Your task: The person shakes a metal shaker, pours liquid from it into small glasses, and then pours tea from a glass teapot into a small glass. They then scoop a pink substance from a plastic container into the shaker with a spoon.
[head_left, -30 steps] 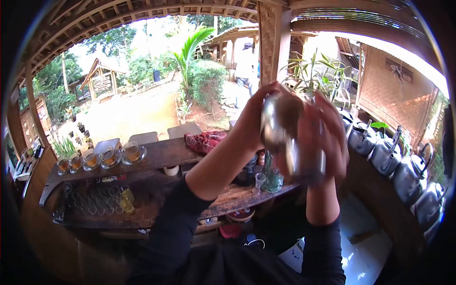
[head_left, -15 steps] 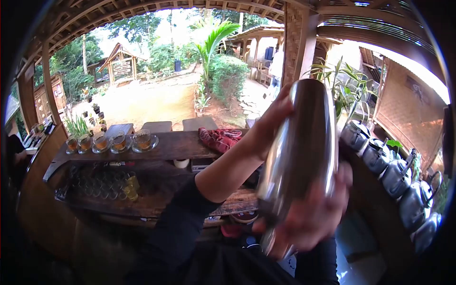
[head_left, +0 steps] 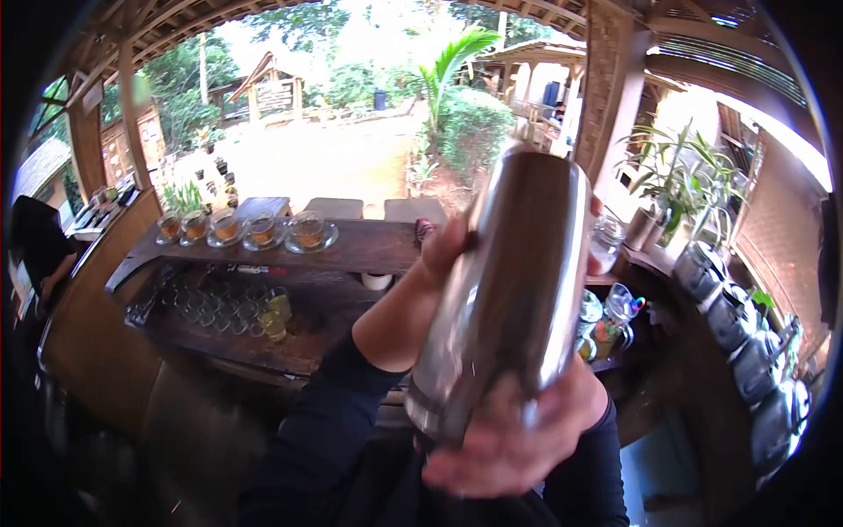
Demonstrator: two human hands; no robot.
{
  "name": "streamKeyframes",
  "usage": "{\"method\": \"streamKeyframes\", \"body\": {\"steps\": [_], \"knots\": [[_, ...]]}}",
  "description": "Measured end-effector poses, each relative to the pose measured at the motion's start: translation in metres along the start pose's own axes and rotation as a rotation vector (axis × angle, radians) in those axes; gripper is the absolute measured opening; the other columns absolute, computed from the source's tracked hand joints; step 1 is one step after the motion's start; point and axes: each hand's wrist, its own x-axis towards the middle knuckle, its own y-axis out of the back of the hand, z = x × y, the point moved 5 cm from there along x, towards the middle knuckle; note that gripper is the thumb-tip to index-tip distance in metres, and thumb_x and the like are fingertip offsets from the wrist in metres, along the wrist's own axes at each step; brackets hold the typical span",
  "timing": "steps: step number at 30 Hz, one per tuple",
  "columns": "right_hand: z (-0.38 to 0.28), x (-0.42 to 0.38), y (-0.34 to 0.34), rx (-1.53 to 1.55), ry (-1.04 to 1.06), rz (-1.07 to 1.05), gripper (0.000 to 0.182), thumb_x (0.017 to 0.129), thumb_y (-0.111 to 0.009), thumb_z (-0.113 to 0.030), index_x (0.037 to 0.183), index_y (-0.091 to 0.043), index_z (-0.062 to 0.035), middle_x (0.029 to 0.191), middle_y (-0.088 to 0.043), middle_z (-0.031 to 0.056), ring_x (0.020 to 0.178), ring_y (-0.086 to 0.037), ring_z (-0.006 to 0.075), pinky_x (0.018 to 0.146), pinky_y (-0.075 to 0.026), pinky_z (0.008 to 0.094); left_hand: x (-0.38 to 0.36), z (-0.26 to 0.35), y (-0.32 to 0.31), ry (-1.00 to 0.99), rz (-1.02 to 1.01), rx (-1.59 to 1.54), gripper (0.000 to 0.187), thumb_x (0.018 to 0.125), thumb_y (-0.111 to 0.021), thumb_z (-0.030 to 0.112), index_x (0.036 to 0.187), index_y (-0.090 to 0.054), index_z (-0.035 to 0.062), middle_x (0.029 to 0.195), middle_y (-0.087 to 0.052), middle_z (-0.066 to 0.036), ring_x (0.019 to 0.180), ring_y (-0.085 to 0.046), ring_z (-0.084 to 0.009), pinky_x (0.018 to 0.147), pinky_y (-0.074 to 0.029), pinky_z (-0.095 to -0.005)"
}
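A big shiny steel cocktail shaker (head_left: 518,263) fills the middle of the view, tilted, its broad flat end up and away from me. My left hand (head_left: 450,246) is closed around its upper part, with most of the fingers hidden behind the metal. Lower down, my right hand (head_left: 527,430) grips the near end, its fingers wrapped round and blurred by motion. Both forearms wear dark sleeves. Behind the shaker, a red patterned cloth (head_left: 424,230) shows only in part on the wooden counter.
Glasses of amber drink on saucers (head_left: 309,232) line the wooden counter (head_left: 369,250). Below, several clear glasses (head_left: 211,309) stand near yellowish ones (head_left: 277,318). At right are a lidded jar (head_left: 606,241), mugs (head_left: 606,338) and metal kettles (head_left: 755,360). A person (head_left: 39,241) is far left.
My view has turned left, so the counter sits further right. The shaker and both hands have shifted left in view, and more of the right-hand jars and mugs shows.
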Motion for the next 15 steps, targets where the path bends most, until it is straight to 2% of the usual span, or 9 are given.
{"method": "streamKeyframes", "body": {"steps": [1, 2, 3, 6, 9, 10, 12, 14, 15], "knots": [[-0.012, -0.002, -0.002, 0.039, 0.2, 0.135, 0.022, 0.072, -0.069, -0.02, 0.093, -0.066, -0.0152, 0.103, -0.065, 0.0001, 0.104, -0.062, 0.0207, 0.09, -0.047, 0.0373, -0.009, 0.009, 0.03, 0.107, 0.213, -0.021, 0.063, 0.088, -0.051, 0.052, 0.124, -0.051, 0.0003, 0.106, -0.064, -0.016, 0.097, -0.064, -0.027, 0.086, -0.052, -0.0404], [0.002, -0.006, -0.006, 0.072, -0.321, -0.335, 0.05, 0.065, -0.07, -0.043, 0.101, -0.067, -0.0083, 0.125, -0.055, 0.0128, 0.112, -0.052, 0.0348, 0.091, -0.045, 0.0473, -0.019, 0.024, 0.061, 0.206, 0.429, -0.046, 0.061, 0.088, -0.051, 0.051, 0.123, -0.051, 0.0008, 0.106, -0.064, -0.016, 0.095, -0.065, -0.0263, 0.085, -0.053, -0.04], [0.03, -0.022, -0.035, 0.114, -0.414, -0.15, 0.026, 0.069, -0.065, -0.025, 0.091, -0.066, -0.0106, 0.1, -0.064, 0.0069, 0.098, -0.062, 0.027, 0.079, -0.05, 0.0441, -0.023, 0.03, 0.068, 0.333, 0.515, -0.298, 0.053, 0.09, -0.049, 0.049, 0.117, -0.055, 0.0038, 0.098, -0.065, -0.014, 0.089, -0.065, -0.0244, 0.081, -0.054, -0.0393], [0.056, -0.039, -0.09, 0.334, -1.103, 0.194, 0.042, 0.055, -0.072, -0.016, 0.094, -0.064, -0.0032, 0.099, -0.063, 0.0152, 0.091, -0.061, 0.0325, 0.08, -0.05, 0.0428, -0.053, 0.059, 0.122, -0.032, 0.587, 0.046, 0.038, 0.096, -0.039, 0.038, 0.11, -0.055, 0.0061, 0.096, -0.062, -0.009, 0.084, -0.064, -0.0199, 0.077, -0.055, -0.0344], [0.011, 0.017, -0.077, 0.333, -0.719, 0.034, 0.032, 0.061, -0.071, -0.016, 0.092, -0.066, -0.0074, 0.097, -0.064, 0.0098, 0.092, -0.063, 0.026, 0.081, -0.05, 0.0434, -0.095, 0.083, 0.069, 0.139, 0.616, -0.23, 0.044, 0.096, -0.039, 0.037, 0.117, -0.052, 0.0008, 0.112, -0.06, -0.014, 0.101, -0.06, -0.0236, 0.088, -0.051, -0.0343], [-0.014, 0.037, -0.073, 0.299, -0.613, -0.073, 0.026, 0.064, -0.071, -0.016, 0.089, -0.066, -0.0097, 0.096, -0.065, 0.0069, 0.092, -0.063, 0.0233, 0.08, -0.05, 0.0431, -0.089, 0.086, 0.003, -0.028, 0.866, 0.151, 0.059, 0.092, -0.05, 0.043, 0.128, -0.043, -0.0028, 0.119, -0.056, -0.02, 0.105, -0.058, -0.0307, 0.091, -0.05, -0.0391], [-0.06, 0.051, -0.062, 0.541, 0.021, 0.308, 0.013, 0.07, -0.068, -0.012, 0.082, -0.065, -0.0142, 0.088, -0.065, 0.0013, 0.088, -0.064, 0.0195, 0.075, -0.051, 0.0439, -0.092, 0.106, -0.017, -0.004, -0.105, 0.102, 0.08, 0.085, -0.059, 0.049, 0.138, -0.029, -0.0032, 0.128, -0.047, -0.023, 0.111, -0.054, -0.0379, 0.092, -0.049, -0.0445], [-0.068, 0.057, -0.091, 0.538, -0.101, 0.466, 0.01, 0.071, -0.066, -0.011, 0.08, -0.064, -0.0149, 0.086, -0.065, -0.0002, 0.087, -0.064, 0.0188, 0.075, -0.05, 0.0433, -0.119, 0.125, -0.029, -0.26, -0.044, 0.119, 0.091, 0.082, -0.063, 0.051, 0.141, -0.021, -0.0024, 0.135, -0.038, -0.024, 0.116, -0.049, -0.0419, 0.092, -0.049, -0.049], [-0.069, 0.056, -0.106, 0.507, -0.237, 0.579, 0.008, 0.073, -0.065, -0.011, 0.078, -0.063, -0.0155, 0.085, -0.064, -0.0016, 0.087, -0.064, 0.018, 0.075, -0.05, 0.0427, -0.132, 0.15, -0.018, -0.098, 0.143, 0.164, 0.086, 0.085, -0.059, 0.051, 0.14, -0.022, -0.0027, 0.136, -0.035, -0.023, 0.117, -0.049, -0.0384, 0.089, -0.051, -0.0489]]}}
